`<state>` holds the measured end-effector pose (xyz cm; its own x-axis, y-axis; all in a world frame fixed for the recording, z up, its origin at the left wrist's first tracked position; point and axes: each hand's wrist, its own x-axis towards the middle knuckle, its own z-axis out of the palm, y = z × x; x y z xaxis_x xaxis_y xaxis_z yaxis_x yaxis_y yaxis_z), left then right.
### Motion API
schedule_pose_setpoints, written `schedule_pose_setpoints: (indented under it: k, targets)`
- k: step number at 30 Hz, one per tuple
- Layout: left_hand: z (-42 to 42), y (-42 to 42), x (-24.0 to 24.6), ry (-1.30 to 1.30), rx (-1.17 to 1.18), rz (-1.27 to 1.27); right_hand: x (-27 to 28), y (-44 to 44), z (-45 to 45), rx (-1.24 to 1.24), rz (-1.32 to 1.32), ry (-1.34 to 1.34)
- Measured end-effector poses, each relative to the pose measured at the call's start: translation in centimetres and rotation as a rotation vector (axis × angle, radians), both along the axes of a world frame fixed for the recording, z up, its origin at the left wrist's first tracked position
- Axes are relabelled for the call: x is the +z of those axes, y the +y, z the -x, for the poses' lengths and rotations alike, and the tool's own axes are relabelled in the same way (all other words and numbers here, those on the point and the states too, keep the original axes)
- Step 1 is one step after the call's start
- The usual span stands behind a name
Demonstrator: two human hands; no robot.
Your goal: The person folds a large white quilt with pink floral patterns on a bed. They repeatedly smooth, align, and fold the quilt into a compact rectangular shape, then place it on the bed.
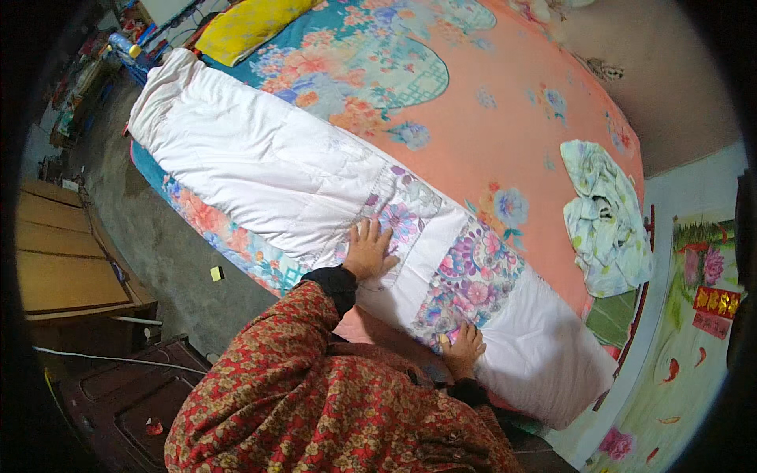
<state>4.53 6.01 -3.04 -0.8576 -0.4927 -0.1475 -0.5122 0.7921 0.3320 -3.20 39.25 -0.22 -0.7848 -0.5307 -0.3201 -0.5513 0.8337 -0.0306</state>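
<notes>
A white quilt (pixel 248 154) with floral bands lies folded into a long strip across the near side of a bed. My left hand (pixel 371 250) rests flat on it with fingers spread, beside a printed purple flower. Farther along the strip, at its near edge, my right hand (pixel 464 349) touches the patterned band, its fingers slightly bent. Under the quilt is a peach and teal flowered bed sheet (pixel 520 130). Both forearms are in dark cuffs, the left one below a red flowered sleeve.
A yellow pillow (pixel 254 26) lies at the bed's far left. A crumpled pale green-spotted cloth (pixel 606 219) is at the right, near a wall with a painted picture (pixel 680 331). Left of the bed, a wooden cabinet (pixel 65 254) stands on the grey floor (pixel 177 254).
</notes>
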Motion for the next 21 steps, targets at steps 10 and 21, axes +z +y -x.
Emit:
schedule_pose_setpoints:
  k: [10,21]
  targets:
    - [-7.5,-0.3,2.7,0.385,-0.143,0.104,-0.6,0.8,1.1,0.109,-0.012,0.004]
    - [-19.9,-1.4,4.3,0.206,-0.001,0.069,-0.4,0.9,1.4,0.021,-0.004,-0.056]
